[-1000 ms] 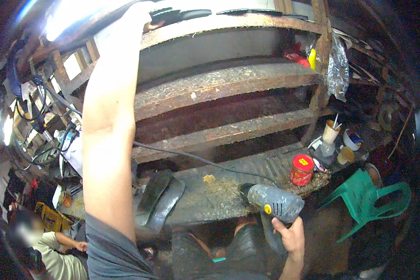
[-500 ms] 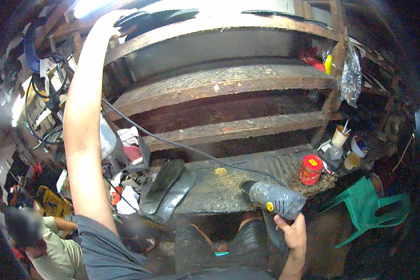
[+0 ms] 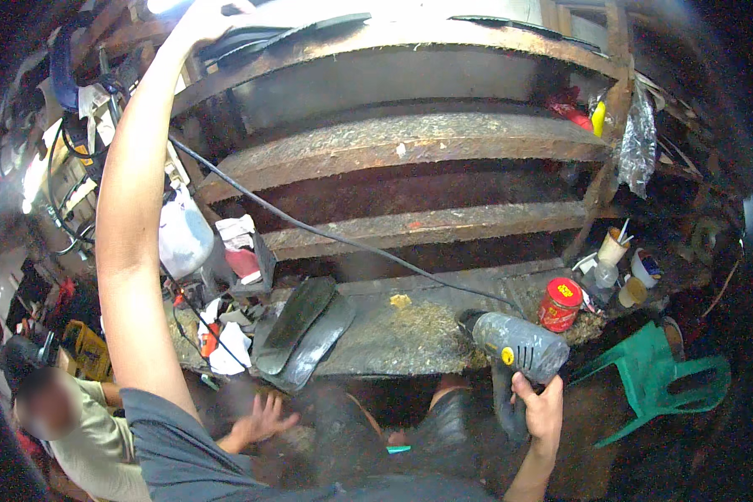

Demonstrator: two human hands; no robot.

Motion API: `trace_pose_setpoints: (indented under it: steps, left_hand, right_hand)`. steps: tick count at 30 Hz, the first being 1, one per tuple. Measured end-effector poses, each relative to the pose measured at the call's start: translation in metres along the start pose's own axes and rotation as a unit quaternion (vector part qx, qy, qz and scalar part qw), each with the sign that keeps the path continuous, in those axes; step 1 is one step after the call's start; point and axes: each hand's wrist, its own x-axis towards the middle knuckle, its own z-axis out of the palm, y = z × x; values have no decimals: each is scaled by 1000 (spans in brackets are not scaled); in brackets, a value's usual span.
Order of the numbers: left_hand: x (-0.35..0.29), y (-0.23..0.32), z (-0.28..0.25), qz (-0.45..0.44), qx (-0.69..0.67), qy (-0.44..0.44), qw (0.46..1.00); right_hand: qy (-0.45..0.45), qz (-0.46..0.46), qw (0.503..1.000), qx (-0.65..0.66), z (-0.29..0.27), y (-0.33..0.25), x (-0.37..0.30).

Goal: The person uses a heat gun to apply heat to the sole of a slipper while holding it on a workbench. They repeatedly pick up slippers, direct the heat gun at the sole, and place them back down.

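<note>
So, the black flat pieces (image 3: 247,36) lay along the top shelf (image 3: 410,35), long axes roughly left to right, in line with its front edge. From the left hand (image 3: 202,23) they were just to the right and slightly below — that hand was clearly the nearer one. Its fingers ran into glare at the upper edge, so I couldn't tell if they were apart or closed on a piece. At least three pieces showed; overlap and glare blocked an exact count.

The right hand (image 3: 541,410) sat low, well apart from them, clamped round one grey heat gun (image 3: 523,341), nozzle pointing left and up over the bench (image 3: 376,358). One cable (image 3: 335,233) ran from the gun up to the left forearm (image 3: 134,217). On the bench: two overlapping sole-shaped sheets (image 3: 299,316), left of the gun, and one red tin (image 3: 560,313) just beyond it — lid on. Further out: one green chair (image 3: 657,376), one clear plastic bag (image 3: 637,151), one co-worker (image 3: 100,435), and one spread hand (image 3: 263,420), presumably the co-worker's.
</note>
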Motion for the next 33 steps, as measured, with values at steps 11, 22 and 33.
trace_pose_setpoints:
  steps: [11, 22, 33]
  left_hand:
    - [-23, 62, 41, 12, 109, -50, 993]
    - [28, 65, 75, 1, 135, 74, 988]
    - [32, -36, 35, -71, 203, 86, 973]
  right_hand:
    - [-52, -34, 998, 29, 10, -3, 1]
    - [-74, 4, 996, 54, 11, -6, -7]
    - [-66, -15, 997, 47, 13, -7, -3]
